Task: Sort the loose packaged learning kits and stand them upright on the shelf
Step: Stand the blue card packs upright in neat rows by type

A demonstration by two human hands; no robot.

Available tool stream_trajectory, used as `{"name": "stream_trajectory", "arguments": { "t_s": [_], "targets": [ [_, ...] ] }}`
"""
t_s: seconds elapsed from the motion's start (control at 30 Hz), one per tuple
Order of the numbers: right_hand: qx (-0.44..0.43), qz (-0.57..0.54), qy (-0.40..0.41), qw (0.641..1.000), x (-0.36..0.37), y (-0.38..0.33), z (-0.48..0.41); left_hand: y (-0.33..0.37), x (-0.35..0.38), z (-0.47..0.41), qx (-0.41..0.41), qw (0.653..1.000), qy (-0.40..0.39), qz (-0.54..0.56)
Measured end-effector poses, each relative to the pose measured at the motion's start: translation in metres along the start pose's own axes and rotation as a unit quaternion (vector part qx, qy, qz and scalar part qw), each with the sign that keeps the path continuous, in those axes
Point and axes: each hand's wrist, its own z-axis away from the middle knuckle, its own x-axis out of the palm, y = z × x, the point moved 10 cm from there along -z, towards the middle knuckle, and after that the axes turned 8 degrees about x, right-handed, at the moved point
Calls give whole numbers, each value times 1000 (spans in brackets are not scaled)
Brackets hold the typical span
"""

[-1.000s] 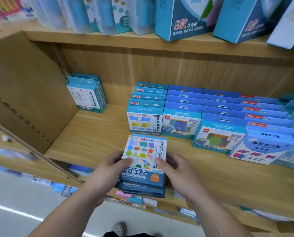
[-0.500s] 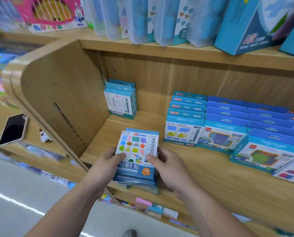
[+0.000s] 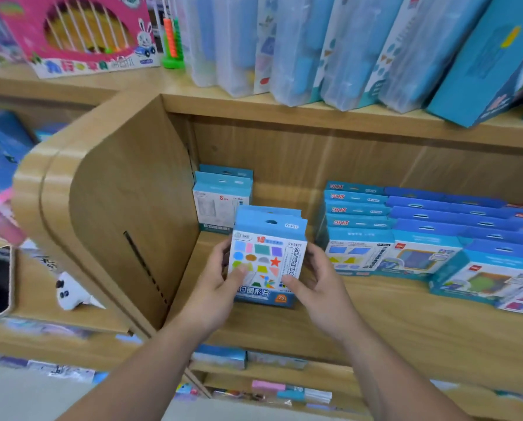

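left hand (image 3: 214,287) + right hand (image 3: 321,287) | grip kit stack (image 3: 268,256) | upright on shelf (image 3: 375,323)

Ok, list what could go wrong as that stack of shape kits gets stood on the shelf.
1. The left hand and right hand grip the stack of shape kits only low on its sides, so the rear packs might slip or fan out.
2. Nothing seems to back the stack, so it may topple once released.
3. The right hand could knock the neighbouring row of kits.
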Motion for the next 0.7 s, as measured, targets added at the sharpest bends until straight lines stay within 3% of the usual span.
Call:
{"name": "stream_trajectory", "arguments": {
  "t_s": [0.3, 0.7],
  "targets": [
    [-3, 66, 42, 997, 4, 14, 6, -26, 0, -10, -10, 999, -47, -11],
    [-15, 66, 58, 996, -8, 14, -4, -25, -2, -22, 21, 999, -17, 27]
  ]
}}
